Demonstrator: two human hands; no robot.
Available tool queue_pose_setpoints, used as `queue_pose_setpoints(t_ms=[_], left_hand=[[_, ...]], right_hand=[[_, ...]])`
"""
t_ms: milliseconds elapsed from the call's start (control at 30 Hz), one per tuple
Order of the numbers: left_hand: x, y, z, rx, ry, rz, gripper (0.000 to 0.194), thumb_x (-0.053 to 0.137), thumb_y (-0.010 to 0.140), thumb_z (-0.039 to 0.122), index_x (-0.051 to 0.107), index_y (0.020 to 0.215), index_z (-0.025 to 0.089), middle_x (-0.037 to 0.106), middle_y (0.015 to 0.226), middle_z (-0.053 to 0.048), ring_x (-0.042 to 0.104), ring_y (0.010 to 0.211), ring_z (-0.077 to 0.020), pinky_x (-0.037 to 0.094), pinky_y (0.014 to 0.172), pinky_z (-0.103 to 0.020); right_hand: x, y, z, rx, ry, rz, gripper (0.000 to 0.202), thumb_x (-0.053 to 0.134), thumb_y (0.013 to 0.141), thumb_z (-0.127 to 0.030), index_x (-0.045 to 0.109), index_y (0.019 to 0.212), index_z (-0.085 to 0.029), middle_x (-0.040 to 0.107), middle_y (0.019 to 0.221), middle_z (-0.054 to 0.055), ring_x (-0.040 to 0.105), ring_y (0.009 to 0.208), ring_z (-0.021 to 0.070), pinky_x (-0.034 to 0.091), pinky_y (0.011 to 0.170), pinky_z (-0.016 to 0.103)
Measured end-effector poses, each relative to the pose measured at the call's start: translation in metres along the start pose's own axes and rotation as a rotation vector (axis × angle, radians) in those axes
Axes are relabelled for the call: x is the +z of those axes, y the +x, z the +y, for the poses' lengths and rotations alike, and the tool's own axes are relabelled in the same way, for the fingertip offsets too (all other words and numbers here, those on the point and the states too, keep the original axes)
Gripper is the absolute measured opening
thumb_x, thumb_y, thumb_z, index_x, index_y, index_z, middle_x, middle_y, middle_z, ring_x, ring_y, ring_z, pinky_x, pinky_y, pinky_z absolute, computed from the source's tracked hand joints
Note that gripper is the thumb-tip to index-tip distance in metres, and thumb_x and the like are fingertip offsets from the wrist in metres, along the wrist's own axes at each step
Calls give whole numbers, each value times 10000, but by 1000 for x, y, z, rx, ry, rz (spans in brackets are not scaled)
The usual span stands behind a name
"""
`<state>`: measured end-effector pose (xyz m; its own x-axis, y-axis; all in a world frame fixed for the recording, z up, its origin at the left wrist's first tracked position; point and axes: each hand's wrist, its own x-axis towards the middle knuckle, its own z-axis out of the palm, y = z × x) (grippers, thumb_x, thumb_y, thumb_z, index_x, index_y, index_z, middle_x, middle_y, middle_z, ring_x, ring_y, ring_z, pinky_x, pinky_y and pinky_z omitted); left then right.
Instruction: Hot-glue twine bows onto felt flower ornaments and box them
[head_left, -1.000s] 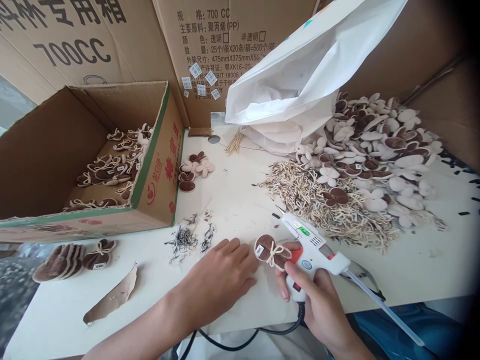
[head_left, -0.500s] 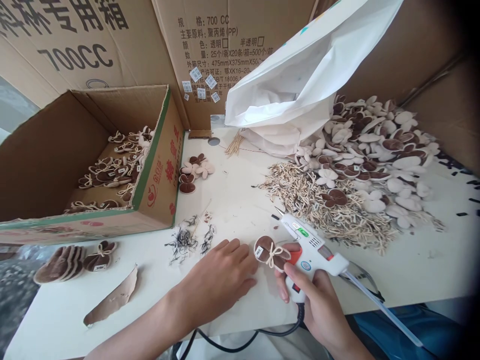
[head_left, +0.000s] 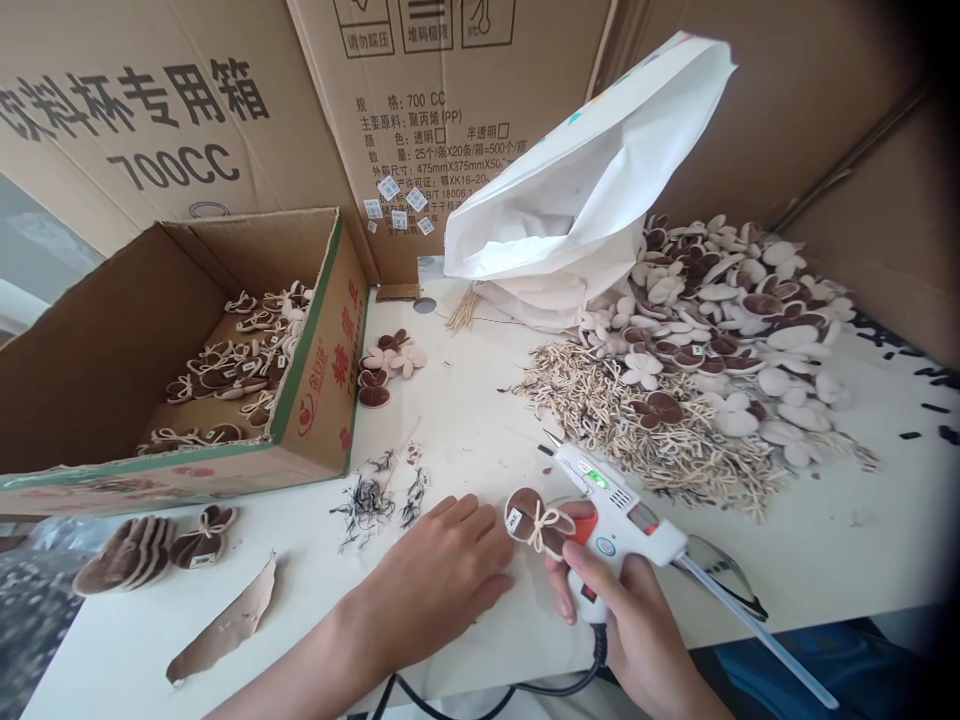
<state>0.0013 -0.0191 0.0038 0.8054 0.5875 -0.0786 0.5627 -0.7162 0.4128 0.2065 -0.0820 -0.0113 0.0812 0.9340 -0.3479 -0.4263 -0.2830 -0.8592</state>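
My right hand [head_left: 630, 620] grips a white hot glue gun [head_left: 622, 512] by its handle, nozzle pointing up and left, a clear glue stick trailing from its back. The same hand's fingers pinch a brown fabric flower with a cream string bow [head_left: 536, 520] just left of the gun. My left hand [head_left: 439, 575] rests flat on the white table [head_left: 465, 420], fingers spread, its fingertips close to the flower and holding nothing.
An open cardboard box [head_left: 319, 350] at the left holds several finished bowed flowers. A heap of cream string bows [head_left: 645, 440] and a pile of brown and cream flowers [head_left: 735, 320] lie at the right beside a white bag [head_left: 570, 220]. Dark thread scraps [head_left: 367, 495] and stacked flowers [head_left: 142, 545] lie nearby.
The view has tilted upward, so everything sits lower in the picture. Both hands keep the same pose and hold on the table.
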Motion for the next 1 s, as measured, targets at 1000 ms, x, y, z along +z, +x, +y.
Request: queue_pose_setpoints(t_ms=[1000], left_hand=[[37, 9, -21, 205, 48, 325, 279, 556, 1036, 264, 513, 763, 223, 596, 708, -10, 546, 582, -174, 341, 535, -372]], right_hand=[[0, 3, 14, -63, 93, 158, 331, 963, 820, -468, 735, 877, -234, 760, 681, 33, 534, 474, 152, 441, 525, 301]])
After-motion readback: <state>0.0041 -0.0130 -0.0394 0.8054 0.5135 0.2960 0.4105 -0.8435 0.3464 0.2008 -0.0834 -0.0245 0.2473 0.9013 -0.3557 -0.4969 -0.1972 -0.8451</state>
